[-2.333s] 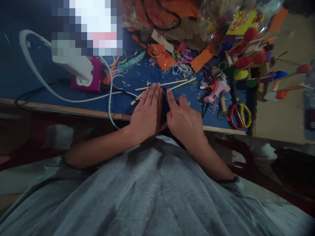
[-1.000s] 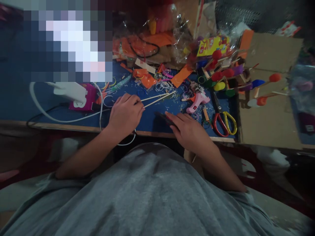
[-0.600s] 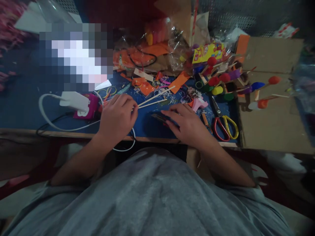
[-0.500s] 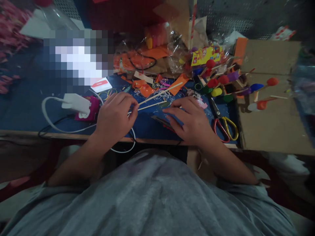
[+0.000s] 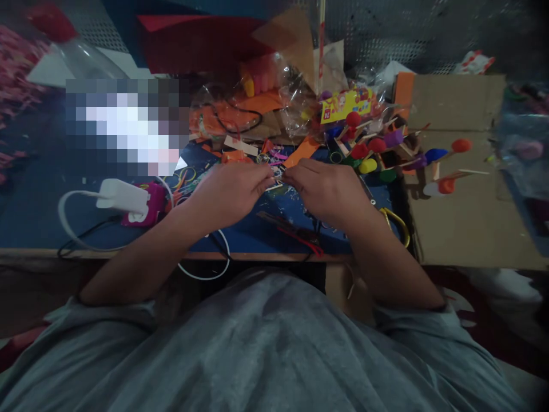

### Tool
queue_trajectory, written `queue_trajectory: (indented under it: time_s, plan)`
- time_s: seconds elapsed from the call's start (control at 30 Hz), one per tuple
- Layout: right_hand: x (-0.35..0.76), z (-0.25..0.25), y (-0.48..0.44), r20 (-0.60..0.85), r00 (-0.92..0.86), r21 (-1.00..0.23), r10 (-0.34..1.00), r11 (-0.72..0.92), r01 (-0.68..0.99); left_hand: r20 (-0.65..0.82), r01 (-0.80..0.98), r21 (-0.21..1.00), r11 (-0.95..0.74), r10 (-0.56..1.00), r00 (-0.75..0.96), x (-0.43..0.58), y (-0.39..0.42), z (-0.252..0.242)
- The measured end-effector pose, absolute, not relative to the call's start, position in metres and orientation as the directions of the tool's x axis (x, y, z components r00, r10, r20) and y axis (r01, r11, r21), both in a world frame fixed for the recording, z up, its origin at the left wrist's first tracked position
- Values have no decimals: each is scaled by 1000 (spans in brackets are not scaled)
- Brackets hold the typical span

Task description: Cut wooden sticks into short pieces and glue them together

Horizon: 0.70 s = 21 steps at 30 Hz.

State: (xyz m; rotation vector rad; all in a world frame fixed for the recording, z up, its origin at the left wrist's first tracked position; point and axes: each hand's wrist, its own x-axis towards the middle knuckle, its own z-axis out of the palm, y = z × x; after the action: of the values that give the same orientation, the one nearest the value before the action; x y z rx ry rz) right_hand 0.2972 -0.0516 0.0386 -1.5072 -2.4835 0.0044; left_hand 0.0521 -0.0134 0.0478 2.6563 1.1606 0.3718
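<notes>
My left hand (image 5: 227, 191) and my right hand (image 5: 328, 189) meet above the blue table (image 5: 38, 212), fingertips pinched together on thin wooden sticks (image 5: 275, 184), of which only a short pale piece shows between the fingers. Both hands are closed in a pinch. Below them on the table lies a dark flat object with red wires (image 5: 300, 233).
A white charger on a pink block (image 5: 128, 200) with a white cable (image 5: 206, 274) sits left. Yellow-handled scissors (image 5: 397, 223) lie right of my right hand. Colourful craft sticks with foam balls (image 5: 386, 151), orange paper scraps, plastic bags and a cardboard box (image 5: 463, 189) crowd the back and right.
My left hand picked up the sticks and carried them toward the middle. My right hand left the dark object and rose to meet the left hand at the sticks.
</notes>
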Motion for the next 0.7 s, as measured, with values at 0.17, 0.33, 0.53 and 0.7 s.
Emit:
queue_trajectory:
  time_s: [0.17,0.33,0.53,0.7]
  plan:
    - [298,35,-53,104,-501,-112,859,511,852,51,656,283,-700,694,718,50,-5,36]
    - [294,31,-55,49,-518,-109,854,521,847,11,605,346,-717,648,761,45,-1,28]
    - [296,26,-52,75,-438,-116,896,444,888,55,506,679,-533,723,688,33,6,29]
    - [298,25,-49,117,-370,-115,922,383,917,-60,186,982,-29,888,457,37,11,21]
